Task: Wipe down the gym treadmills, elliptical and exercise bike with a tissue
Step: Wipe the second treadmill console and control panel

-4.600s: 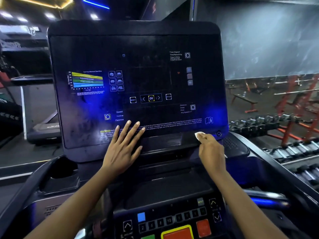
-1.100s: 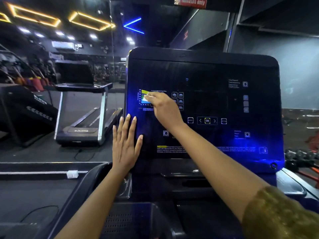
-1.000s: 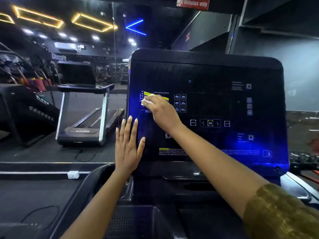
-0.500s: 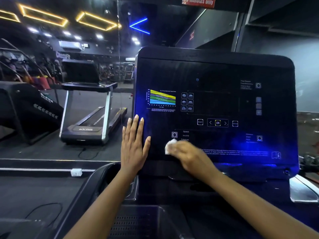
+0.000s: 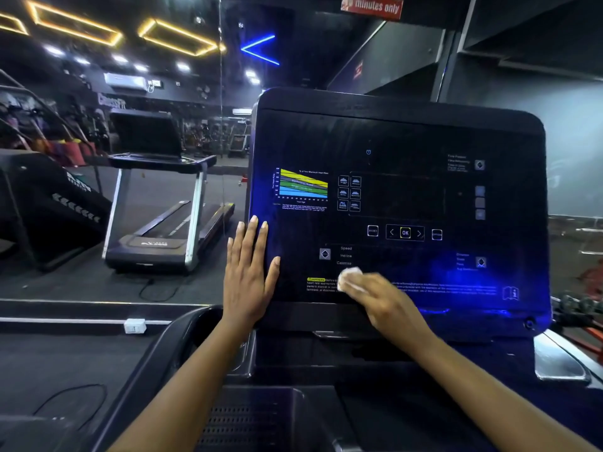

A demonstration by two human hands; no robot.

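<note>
White tissue [image 5: 350, 278] seemingly gripped, right hand [image 5: 381, 300]; left hand [image 5: 249, 272] flat, console [image 5: 408, 132] edge; treadmill [image 5: 163, 230] beyond.

The left hand [image 5: 249, 272] lies flat on the console [image 5: 408, 132] at its 9 o'clock edge. The right hand [image 5: 381, 301] holds the tissue [image 5: 350, 279] against the console at 7 o'clock of its centre. A second treadmill [image 5: 163, 216] stands behind at 10 o'clock, with a stair machine [image 5: 49, 203] at its 9 o'clock.

The tissue [image 5: 350, 278] is white, crumpled into a small wad, pressed against the lower part of the treadmill console [image 5: 401, 132] just beside the printed warning text [image 5: 318, 284]; only its upper edge shows (the rest sits under the right hand [image 5: 381, 305] gripping it); the console is a broad, dark, glossy panel, upright, bearing a coloured chart [image 5: 303, 185] at left and an OK button [image 5: 405, 232] mid-panel.
</note>
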